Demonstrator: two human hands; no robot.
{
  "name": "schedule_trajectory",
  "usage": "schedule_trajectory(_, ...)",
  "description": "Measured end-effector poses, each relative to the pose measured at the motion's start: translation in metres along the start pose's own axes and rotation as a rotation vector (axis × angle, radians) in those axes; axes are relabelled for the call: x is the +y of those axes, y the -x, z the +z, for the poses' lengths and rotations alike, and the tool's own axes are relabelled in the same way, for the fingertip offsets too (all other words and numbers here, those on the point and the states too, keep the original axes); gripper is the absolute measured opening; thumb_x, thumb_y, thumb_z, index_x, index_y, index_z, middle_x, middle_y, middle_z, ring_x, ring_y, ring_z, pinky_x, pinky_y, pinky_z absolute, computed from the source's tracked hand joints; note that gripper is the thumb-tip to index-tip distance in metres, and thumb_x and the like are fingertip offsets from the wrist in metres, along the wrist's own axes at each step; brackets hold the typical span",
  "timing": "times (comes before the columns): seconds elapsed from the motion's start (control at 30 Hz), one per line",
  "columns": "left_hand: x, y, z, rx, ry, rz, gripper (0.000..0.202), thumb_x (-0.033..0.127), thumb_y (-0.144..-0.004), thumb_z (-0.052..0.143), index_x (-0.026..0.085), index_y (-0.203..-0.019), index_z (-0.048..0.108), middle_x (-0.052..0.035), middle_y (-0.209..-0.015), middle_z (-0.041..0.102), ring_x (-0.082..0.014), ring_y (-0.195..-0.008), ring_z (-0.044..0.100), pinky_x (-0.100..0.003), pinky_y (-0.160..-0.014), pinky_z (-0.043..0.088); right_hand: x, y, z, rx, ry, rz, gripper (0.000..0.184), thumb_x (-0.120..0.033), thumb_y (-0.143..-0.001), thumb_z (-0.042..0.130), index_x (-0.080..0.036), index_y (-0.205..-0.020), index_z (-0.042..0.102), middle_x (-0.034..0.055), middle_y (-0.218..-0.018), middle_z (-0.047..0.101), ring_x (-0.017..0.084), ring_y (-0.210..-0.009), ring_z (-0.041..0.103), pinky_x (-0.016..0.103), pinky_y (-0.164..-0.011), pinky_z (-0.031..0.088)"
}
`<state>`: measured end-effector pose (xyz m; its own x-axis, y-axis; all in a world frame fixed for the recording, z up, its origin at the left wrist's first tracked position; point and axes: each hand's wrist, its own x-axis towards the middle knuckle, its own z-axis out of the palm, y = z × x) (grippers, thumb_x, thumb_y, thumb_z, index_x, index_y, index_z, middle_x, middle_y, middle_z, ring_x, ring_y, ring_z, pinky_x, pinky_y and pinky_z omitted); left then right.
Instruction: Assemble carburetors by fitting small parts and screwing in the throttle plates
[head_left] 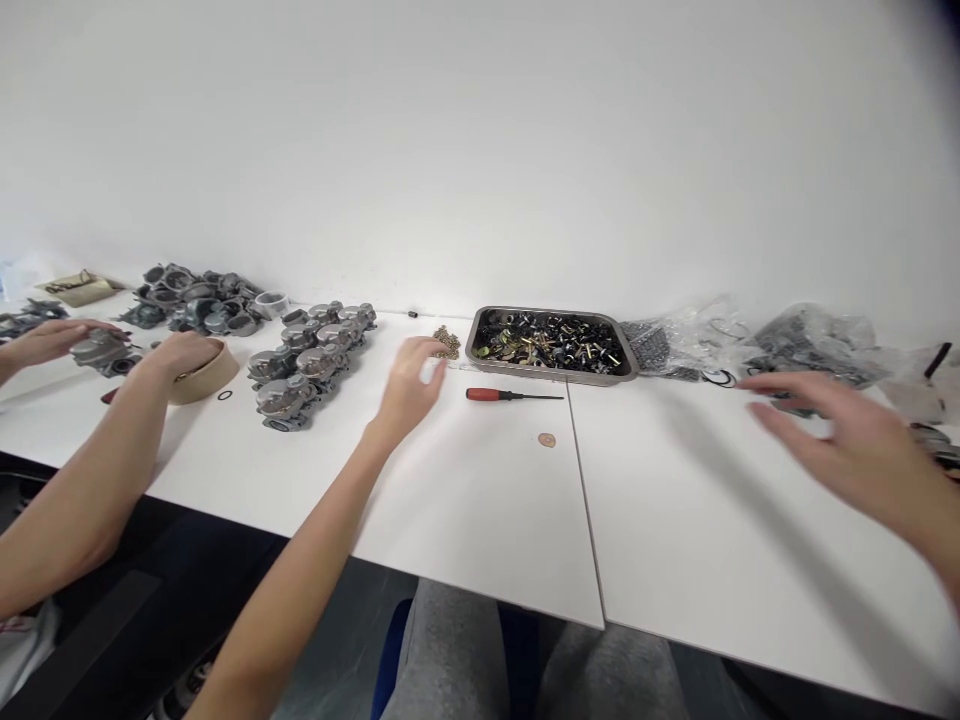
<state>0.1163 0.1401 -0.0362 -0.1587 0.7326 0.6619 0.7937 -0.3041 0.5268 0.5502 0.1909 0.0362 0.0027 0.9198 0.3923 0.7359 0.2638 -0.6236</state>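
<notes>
My left hand hovers over the white table with its fingers loosely bent and apart, holding nothing, just short of a small pile of brass parts. Right of it lies a red-handled screwdriver, and a small brass disc sits nearer to me. Behind the screwdriver stands a metal tray filled with black and brass small parts. My right hand, blurred, is stretched flat and empty above the table on the right, near clear plastic bags of dark parts.
A group of grey metal castings lies left of my left hand, with a bigger heap behind. A co-worker's two hands work at far left, one on a beige ring, one on a casting. A black O-ring lies nearby.
</notes>
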Motion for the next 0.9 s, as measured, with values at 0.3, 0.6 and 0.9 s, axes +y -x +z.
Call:
schedule_trajectory(0.3, -0.034, 0.067, -0.110, 0.256, -0.676, -0.648, 0.071, 0.054, -0.080, 0.064, 0.016, -0.139, 0.050, -0.0224, -0.143, 0.045, -0.0453, -0.140, 0.037, -0.065, -0.116, 0.033, -0.030, 0.010, 0.123, -0.587, -0.033, -0.510, 0.028, -0.038, -0.094, 0.048, -0.026, -0.110, 0.067, 0.0083, -0.118, 0.068, 0.029, -0.111, 0.064, 0.050, -0.099, 0.051)
schedule_trajectory(0.6, -0.050, 0.061, -0.107, 0.261, -0.662, -0.791, 0.065, 0.054, -0.076, 0.065, 0.018, -0.129, 0.053, -0.0216, -0.131, 0.052, -0.0440, -0.126, 0.052, -0.062, -0.105, 0.046, -0.026, 0.036, 0.172, -0.497, -0.108, -0.610, 0.024, -0.026, -0.095, 0.047, -0.023, -0.114, 0.061, 0.0098, -0.115, 0.065, 0.028, -0.115, 0.057, 0.055, -0.103, 0.047)
schedule_trajectory(0.9, -0.002, 0.056, -0.093, 0.251, 0.091, -0.726, 0.060, 0.054, -0.058, 0.084, 0.022, -0.102, 0.060, -0.0098, -0.107, 0.066, -0.0256, -0.101, 0.062, -0.035, -0.081, 0.051, -0.031, 0.039, 0.167, -0.490, -0.346, -0.465, 0.027, -0.035, -0.098, 0.047, -0.022, -0.119, 0.058, 0.0100, -0.112, 0.064, 0.023, -0.109, 0.063, 0.044, -0.093, 0.056)
